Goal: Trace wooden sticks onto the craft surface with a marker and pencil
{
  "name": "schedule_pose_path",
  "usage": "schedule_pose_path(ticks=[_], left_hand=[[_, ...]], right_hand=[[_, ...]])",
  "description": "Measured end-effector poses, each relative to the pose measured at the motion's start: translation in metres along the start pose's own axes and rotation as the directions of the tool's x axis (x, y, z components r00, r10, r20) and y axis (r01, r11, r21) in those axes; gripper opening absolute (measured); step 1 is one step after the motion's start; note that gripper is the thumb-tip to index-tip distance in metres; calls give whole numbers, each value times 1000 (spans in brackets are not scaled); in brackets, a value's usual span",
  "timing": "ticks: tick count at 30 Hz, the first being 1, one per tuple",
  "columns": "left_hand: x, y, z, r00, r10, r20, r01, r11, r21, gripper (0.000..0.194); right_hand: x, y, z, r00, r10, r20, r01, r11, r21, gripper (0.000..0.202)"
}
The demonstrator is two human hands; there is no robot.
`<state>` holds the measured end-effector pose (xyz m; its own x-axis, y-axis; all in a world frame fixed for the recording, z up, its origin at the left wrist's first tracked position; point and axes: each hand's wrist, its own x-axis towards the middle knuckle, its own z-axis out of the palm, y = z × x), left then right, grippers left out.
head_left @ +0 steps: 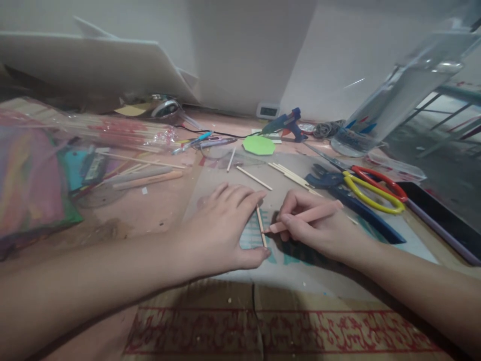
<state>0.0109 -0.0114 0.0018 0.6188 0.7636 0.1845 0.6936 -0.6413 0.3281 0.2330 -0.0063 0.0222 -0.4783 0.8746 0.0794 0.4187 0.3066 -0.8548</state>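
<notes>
Between the thumb and forefinger of my left hand [233, 218] a short thin wooden stick [261, 225] is held at both ends over a printed sheet [225, 273]. My right hand [308, 218] is closed around a pink pen [315, 212], whose tip touches the stick a little below its middle. More cut sticks [291, 176] lie in a row just beyond the right hand. Another single stick [254, 178] rests farther up the sheet.
Right of the hands lie blue-handled cutters [361, 210], red-and-yellow-handled scissors [376, 190] and a phone [443, 220]. Behind are a green octagonal piece [259, 145], a glue gun [285, 123] and a clear bottle [394, 100]. Plastic bags [33, 175] and packaged sticks [112, 130] occupy the left.
</notes>
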Motion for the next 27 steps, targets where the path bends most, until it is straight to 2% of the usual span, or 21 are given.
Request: schedule_pose_path(ticks=[6, 12, 17, 23, 27], left_hand=[[0, -2, 0, 1000, 9, -2, -9, 1000, 19, 85], [0, -3, 1, 1000, 6, -9, -6, 1000, 13, 85], [-1, -2, 0, 1000, 6, -13, -6, 1000, 17, 84], [-1, -2, 1, 1000, -5, -11, 5, 1000, 29, 85], [0, -1, -1, 1000, -20, 23, 19, 1000, 24, 85]], right_hand=[[2, -3, -1, 999, -35, 14, 35, 999, -40, 20], [1, -2, -4, 989, -78, 122, 80, 997, -11, 29], [1, -2, -4, 996, -56, 64, 56, 998, -11, 27], [0, -3, -5, 988, -84, 133, 85, 996, -6, 25], [1, -4, -5, 994, -68, 92, 69, 998, -11, 22]])
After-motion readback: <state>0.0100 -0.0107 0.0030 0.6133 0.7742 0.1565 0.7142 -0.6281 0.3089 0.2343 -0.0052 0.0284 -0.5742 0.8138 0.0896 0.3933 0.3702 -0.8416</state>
